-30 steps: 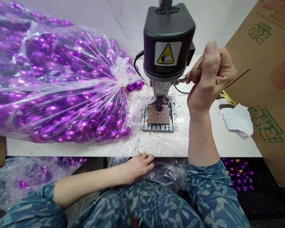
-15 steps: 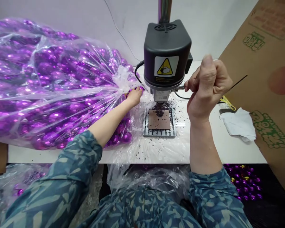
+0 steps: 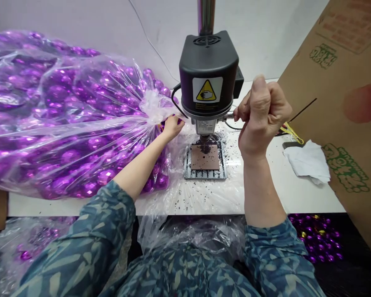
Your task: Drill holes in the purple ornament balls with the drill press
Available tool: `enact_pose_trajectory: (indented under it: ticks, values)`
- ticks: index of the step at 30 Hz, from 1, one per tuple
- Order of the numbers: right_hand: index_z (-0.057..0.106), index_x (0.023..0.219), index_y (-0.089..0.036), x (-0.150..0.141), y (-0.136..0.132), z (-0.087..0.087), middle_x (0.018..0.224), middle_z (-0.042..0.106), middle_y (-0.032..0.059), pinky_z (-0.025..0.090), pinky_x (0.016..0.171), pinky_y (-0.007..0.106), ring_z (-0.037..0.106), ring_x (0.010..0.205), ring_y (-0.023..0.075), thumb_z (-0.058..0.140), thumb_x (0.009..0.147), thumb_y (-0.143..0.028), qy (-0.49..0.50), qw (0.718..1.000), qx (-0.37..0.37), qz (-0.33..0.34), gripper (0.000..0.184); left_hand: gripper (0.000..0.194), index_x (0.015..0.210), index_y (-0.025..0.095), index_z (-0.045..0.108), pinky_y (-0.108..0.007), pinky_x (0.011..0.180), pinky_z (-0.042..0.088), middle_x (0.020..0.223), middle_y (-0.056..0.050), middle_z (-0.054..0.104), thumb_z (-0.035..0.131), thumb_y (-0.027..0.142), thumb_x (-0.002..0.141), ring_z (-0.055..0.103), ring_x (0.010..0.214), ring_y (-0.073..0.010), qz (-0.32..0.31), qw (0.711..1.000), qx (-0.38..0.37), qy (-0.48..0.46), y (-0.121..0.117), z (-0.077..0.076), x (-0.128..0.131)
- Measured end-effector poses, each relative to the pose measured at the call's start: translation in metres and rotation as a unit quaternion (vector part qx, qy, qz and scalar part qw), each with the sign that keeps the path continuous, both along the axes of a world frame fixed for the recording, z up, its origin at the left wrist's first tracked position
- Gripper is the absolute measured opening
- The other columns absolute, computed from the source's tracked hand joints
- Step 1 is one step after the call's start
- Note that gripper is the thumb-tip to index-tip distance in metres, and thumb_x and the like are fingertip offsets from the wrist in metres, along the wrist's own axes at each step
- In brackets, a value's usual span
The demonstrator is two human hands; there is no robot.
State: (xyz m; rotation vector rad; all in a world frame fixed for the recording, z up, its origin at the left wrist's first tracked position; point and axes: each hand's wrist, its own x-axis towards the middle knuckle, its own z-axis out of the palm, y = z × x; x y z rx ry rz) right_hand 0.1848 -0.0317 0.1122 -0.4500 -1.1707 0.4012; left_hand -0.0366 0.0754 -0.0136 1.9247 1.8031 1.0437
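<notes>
My left hand (image 3: 173, 127) is closed at the gathered mouth of a big clear plastic bag (image 3: 150, 108) filled with shiny purple balls (image 3: 69, 154). A bit of a purple ball (image 3: 180, 121) shows at its fingertips; the rest is hidden. My right hand (image 3: 262, 117) is a fist, raised to the right of a black bench drill press (image 3: 208, 62), wrapped round its lever handle (image 3: 230, 116), of which only a short metal part is visible. Below the drill head, a brown square board (image 3: 204, 163) with a small hole lies on the slotted metal base (image 3: 205, 175).
Dark shavings litter the white table (image 3: 312, 198) around the base. Right of the press lie a crumpled white cloth (image 3: 309, 161) and a yellow-handled tool (image 3: 293, 134). A large cardboard box (image 3: 352, 53) leans along the right side. More purple and gold balls (image 3: 317, 237) sit below the table edge.
The whole view has shifted slightly, so the press appears a little further left. My left hand has turned slightly at the bag's mouth. My right fist keeps its place at the lever.
</notes>
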Motion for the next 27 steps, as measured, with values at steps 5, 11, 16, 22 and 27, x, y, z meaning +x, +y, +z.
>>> enact_pose_trajectory:
  ticks: [5,11,16,22,27]
  values:
    - [0.033,0.062,-0.024,0.001,0.0,0.0,0.049,0.031,-0.0068,0.03,0.041,0.03,0.027,0.041,0.0058,0.064,0.088,-0.058,0.003,1.0,-0.002,0.013,0.053,0.027,0.118,0.021,0.065,-0.025,0.065,0.055,0.097,-0.005,0.071,0.061,0.027,0.092,0.065,0.075,-0.0139,-0.01,0.959,-0.067,-0.274,-0.086,0.036,0.009]
    - [0.033,0.062,-0.024,-0.001,0.0,0.0,0.049,0.03,-0.007,0.031,0.042,0.03,0.027,0.042,0.0054,0.059,0.086,-0.068,-0.002,1.0,-0.019,-0.003,0.057,0.051,0.136,0.023,0.058,-0.039,0.082,0.061,0.118,-0.012,0.074,0.074,0.038,0.09,0.072,0.092,-0.0205,-0.13,0.909,-0.165,-0.36,-0.181,0.032,0.037]
    - [0.031,0.063,-0.024,0.0,0.0,-0.002,0.05,0.03,-0.006,0.033,0.044,0.029,0.027,0.044,0.0064,0.053,0.087,-0.072,-0.028,0.999,-0.031,-0.016,0.059,0.05,0.124,0.019,0.061,-0.035,0.082,0.061,0.119,-0.012,0.074,0.079,0.045,0.086,0.071,0.1,-0.0216,-0.118,0.888,-0.17,-0.411,-0.168,-0.019,0.052]
    - [0.025,0.067,-0.024,0.003,0.008,-0.009,0.055,0.034,-0.0037,0.036,0.049,0.03,0.033,0.049,0.0086,0.043,0.092,-0.071,-0.09,0.994,-0.048,-0.045,0.057,0.046,0.122,0.019,0.066,-0.039,0.083,0.063,0.114,-0.011,0.077,0.081,0.041,0.084,0.073,0.096,-0.0223,-0.117,0.922,-0.117,-0.351,-0.144,-0.037,0.048]
    - [0.031,0.066,-0.024,0.002,0.008,-0.01,0.056,0.036,-0.0025,0.039,0.053,0.033,0.035,0.051,0.0104,0.046,0.091,-0.073,-0.073,0.995,-0.057,-0.032,0.057,0.046,0.125,0.019,0.066,-0.04,0.092,0.061,0.119,-0.012,0.076,0.077,0.039,0.086,0.074,0.101,-0.022,-0.116,0.942,-0.089,-0.302,-0.132,-0.048,0.052]
